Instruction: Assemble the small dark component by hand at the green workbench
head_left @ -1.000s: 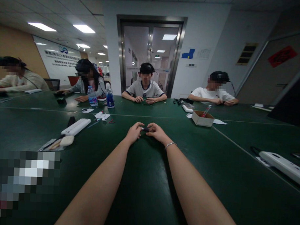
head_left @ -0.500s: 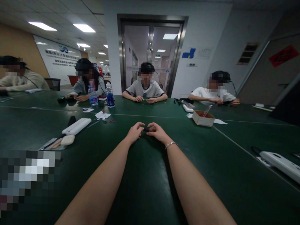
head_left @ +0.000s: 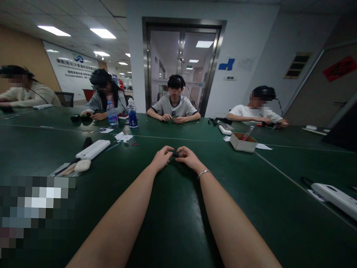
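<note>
A small dark cylindrical object (head_left: pixel 175 154) is held level between my two hands, just over the green tabletop (head_left: pixel 175 212). Its left end sits in the fingers of my left hand (head_left: pixel 162 157), which are closed on it. The thumb and fingers of my right hand (head_left: pixel 189 158) pinch the opposite end. Fingertips cover both ends, and the object is too small for me to tell its kind. A silver bracelet (head_left: pixel 205 173) circles my right wrist.
To the left lie a white power strip (head_left: pixel 93 149) and a pale rounded case (head_left: pixel 83 166). Two bottles, one a blue-labelled bottle (head_left: pixel 132 115), stand farther back. A small box (head_left: pixel 243 142) is ahead right; another power strip (head_left: pixel 338 200) lies right. Several people sit opposite.
The view has shifted slightly, so the scene sits a little further right. Both hands keep hold of the dark object, with slightly more of it showing between the fingers.
</note>
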{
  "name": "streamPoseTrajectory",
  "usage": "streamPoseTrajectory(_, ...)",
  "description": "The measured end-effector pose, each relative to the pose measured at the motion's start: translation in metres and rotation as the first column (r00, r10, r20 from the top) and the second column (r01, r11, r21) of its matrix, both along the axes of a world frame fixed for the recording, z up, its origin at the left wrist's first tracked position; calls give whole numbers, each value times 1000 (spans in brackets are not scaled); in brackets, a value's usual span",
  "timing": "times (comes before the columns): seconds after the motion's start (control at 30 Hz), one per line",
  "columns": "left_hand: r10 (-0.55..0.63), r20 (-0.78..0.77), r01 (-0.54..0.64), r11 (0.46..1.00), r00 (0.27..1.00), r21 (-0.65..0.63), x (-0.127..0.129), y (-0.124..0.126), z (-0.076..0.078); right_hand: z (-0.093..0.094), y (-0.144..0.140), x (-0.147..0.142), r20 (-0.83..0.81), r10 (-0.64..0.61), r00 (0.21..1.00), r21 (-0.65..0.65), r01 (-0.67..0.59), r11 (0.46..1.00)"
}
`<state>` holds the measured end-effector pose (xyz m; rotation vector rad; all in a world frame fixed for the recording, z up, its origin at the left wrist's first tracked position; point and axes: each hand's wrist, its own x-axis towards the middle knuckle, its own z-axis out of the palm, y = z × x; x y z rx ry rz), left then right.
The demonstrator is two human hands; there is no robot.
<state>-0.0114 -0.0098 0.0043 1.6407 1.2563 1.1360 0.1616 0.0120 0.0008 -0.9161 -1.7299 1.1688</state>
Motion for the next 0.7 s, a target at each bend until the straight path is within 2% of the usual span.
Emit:
streamPoseTrajectory(0.2,-34,29,35,999,999,-21,0,-1,2,2,-1,0,-6,3,1000,-4,-3,1000)
streamPoseTrajectory(0.7,0,76,3,999,997,-37,0,2,1,3,-3,0,2,-9,1000,2,9,1000)
